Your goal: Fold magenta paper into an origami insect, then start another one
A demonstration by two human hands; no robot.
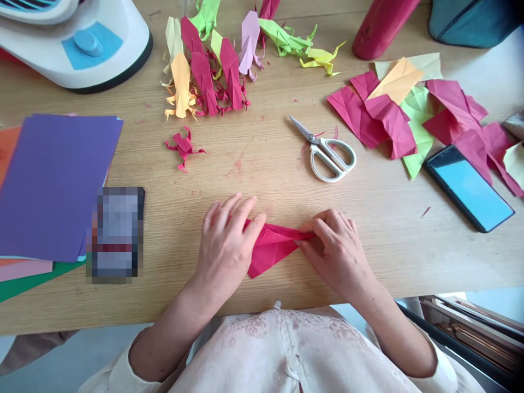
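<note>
A folded crimson paper point(273, 248) lies on the wooden table near its front edge, between my two hands. My left hand point(229, 240) rests palm down over the paper's left part, fingers spread, hiding that end. The paper's narrow right tip is pinched between the thumb and fingers of my right hand point(333, 245). White-handled scissors point(329, 155) lie beyond my right hand, blades pointing away to the left. A small crimson folded figure point(184, 148) sits by itself beyond my left hand.
Stacked coloured sheets point(57, 185) and a pixelated phone point(117, 232) lie left. Several folded figures point(207, 76) stand at the back, near a white appliance point(123, 38). Creased papers point(385, 117), another phone point(470, 188) and a red cylinder point(380, 24) are on the right.
</note>
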